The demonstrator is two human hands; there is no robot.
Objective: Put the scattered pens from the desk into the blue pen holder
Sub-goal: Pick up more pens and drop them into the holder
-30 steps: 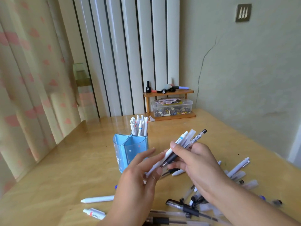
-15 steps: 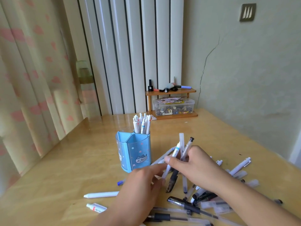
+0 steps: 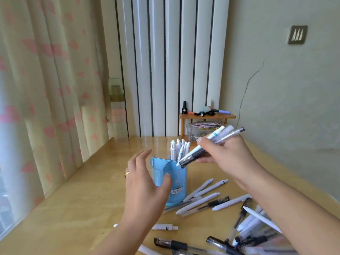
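Observation:
The blue pen holder stands mid-desk, with several white pens upright in its back compartment. My right hand grips a bundle of pens, slanted with the tips just above the holder's near-right compartment. My left hand is open, fingers spread, close beside the holder's left wall; I cannot tell whether it touches. Several white and black pens lie scattered on the desk to the right of and in front of the holder.
A small wooden shelf with markers and a clear box stands at the back against the radiator. The wall runs along the right, a curtain along the left. Wooden desk.
My right hand has lifted the pen bundle from the desk up over the holder. My left hand let go of the pens and moved left beside the holder.

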